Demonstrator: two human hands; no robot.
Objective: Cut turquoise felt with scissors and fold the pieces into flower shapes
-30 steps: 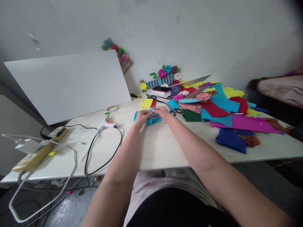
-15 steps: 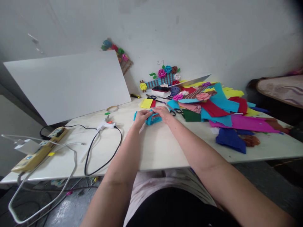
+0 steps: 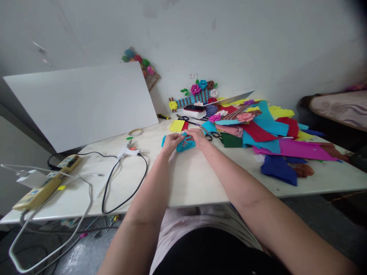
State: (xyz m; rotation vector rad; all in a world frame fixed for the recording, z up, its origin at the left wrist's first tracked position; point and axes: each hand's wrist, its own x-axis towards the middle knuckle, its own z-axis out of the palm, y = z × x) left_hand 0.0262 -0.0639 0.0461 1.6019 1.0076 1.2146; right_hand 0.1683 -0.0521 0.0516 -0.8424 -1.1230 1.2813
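Observation:
Both my hands meet over the middle of the white table, pinching a strip of blue crepe paper (image 3: 185, 146). My left hand (image 3: 173, 141) has thumb and fingers closed on its left part, and a blue end pokes out beyond the knuckles. My right hand (image 3: 197, 136) is closed on the upper edge, its fingertips almost touching those of the left. The strip hangs crumpled below the fingers; what exactly lies between the fingertips is too small to make out. Close to my right hand lie scissors (image 3: 212, 136), and behind both hands a yellow paper piece (image 3: 177, 125).
A glue gun (image 3: 128, 152) with a black cable lies left, near a tape roll (image 3: 135, 132) and a power strip (image 3: 47, 183). Colored crepe paper (image 3: 259, 130) is heaped at right. Behind stand a white board (image 3: 86, 105) and a paper-flower decoration (image 3: 195, 97) by the wall.
The hands hold almost the same pose. The blue strip's hanging part has shifted slightly under the fingers.

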